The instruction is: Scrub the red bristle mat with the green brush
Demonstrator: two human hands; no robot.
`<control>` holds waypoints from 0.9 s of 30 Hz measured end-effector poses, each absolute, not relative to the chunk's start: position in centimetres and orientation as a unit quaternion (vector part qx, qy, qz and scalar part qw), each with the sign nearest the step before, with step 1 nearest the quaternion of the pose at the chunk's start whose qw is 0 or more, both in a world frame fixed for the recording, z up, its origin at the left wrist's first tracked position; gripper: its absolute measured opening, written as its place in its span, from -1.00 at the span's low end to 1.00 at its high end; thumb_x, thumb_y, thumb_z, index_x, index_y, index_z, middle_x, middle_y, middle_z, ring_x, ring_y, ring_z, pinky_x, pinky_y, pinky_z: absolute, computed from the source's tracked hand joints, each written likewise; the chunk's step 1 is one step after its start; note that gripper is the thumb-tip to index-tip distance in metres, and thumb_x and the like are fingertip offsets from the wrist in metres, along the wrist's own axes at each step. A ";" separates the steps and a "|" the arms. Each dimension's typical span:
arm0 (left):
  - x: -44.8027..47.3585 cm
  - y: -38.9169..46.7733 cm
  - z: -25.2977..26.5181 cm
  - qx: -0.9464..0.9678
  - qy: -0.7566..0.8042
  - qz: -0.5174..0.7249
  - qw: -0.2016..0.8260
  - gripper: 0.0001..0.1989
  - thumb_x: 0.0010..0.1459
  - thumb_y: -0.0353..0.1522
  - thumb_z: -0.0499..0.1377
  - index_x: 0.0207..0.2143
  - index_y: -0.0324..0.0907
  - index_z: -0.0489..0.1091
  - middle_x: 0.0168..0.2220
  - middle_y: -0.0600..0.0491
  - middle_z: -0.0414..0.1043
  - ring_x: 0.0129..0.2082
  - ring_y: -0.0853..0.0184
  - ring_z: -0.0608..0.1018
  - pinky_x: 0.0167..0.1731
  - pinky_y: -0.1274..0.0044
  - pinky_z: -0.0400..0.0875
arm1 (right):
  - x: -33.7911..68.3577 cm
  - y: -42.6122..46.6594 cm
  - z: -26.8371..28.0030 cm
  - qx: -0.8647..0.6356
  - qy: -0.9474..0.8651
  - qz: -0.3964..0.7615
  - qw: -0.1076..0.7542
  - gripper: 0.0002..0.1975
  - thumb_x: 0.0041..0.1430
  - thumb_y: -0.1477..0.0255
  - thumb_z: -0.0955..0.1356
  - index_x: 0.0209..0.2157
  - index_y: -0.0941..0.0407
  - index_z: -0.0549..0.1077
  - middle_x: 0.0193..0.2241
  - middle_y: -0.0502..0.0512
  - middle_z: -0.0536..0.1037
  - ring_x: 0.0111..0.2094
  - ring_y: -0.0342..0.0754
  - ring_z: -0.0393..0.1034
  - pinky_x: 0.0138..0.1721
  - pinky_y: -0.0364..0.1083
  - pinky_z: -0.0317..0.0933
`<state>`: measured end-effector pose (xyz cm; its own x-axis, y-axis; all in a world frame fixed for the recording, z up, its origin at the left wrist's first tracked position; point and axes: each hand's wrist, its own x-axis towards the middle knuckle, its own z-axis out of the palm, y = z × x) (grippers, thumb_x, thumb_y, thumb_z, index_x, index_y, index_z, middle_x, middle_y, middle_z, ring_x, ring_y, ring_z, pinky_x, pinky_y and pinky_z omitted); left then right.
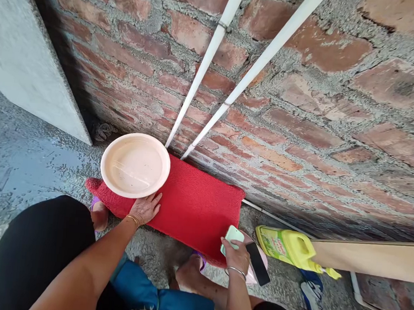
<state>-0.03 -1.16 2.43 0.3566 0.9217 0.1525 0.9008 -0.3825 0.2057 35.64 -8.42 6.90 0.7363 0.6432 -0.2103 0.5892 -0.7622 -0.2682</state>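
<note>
My left hand [146, 209] lies flat on the red mat [200, 197], fingers spread, just below the rim of a pale pink basin [136, 166]. The basin rests on the left part of the mat and seems to hold some clear water. In my right hand [237, 258] is a mint-green rounded block [233, 236], gripped at the mat's right end; whether it is soap or a brush I cannot tell. Beside that hand, a black phone [257, 264] lies on a pink object [263, 258], mostly covered.
A yellow-green jug [286, 246] lies on its side at the right, near a blue-and-white shoe [313, 292]. Two white pipes [216, 36] run down the brick wall [297, 100]. At the left stands a grey slab [31, 60] over wet concrete floor [30, 160].
</note>
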 end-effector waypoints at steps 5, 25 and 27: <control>0.0 -1.2 2.3 0.824 0.553 0.119 0.031 -0.57 0.21 -0.27 -0.01 0.10 -0.15 0.34 0.08 -0.09 0.38 0.04 0.17 0.43 0.08 0.33 0.27 | 28.8 -6.4 7.3 -0.873 -0.447 0.167 0.098 -0.65 -0.10 0.16 0.40 -0.28 0.06 0.44 -0.31 0.06 0.38 -0.28 0.00 0.33 -0.27 -0.09 0.19; 0.0 -1.2 2.3 0.824 0.551 0.125 0.029 -0.57 0.20 -0.27 0.00 0.09 -0.13 0.34 0.06 -0.09 0.41 -0.01 0.17 0.46 0.04 0.32 0.29 | 21.7 -6.1 7.3 -0.786 -0.583 0.204 0.024 -0.78 -0.01 0.29 0.40 -0.27 0.00 0.43 -0.26 -0.01 0.33 -0.31 -0.12 0.34 -0.34 -0.17 0.13; -0.1 -1.2 2.4 0.825 0.551 0.123 0.031 -0.57 0.20 -0.27 0.00 0.09 -0.13 0.34 0.06 -0.09 0.40 -0.01 0.17 0.46 0.03 0.32 0.30 | 22.9 -6.5 7.5 -0.802 -0.559 0.210 0.020 -0.78 0.01 0.27 0.38 -0.26 0.00 0.43 -0.25 -0.01 0.33 -0.30 -0.12 0.34 -0.35 -0.17 0.13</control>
<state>-0.07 -1.18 2.36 0.3630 0.9163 0.1693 0.9010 -0.3915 0.1867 22.88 -6.46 7.48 0.2871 0.9047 -0.3148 0.8880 -0.3746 -0.2666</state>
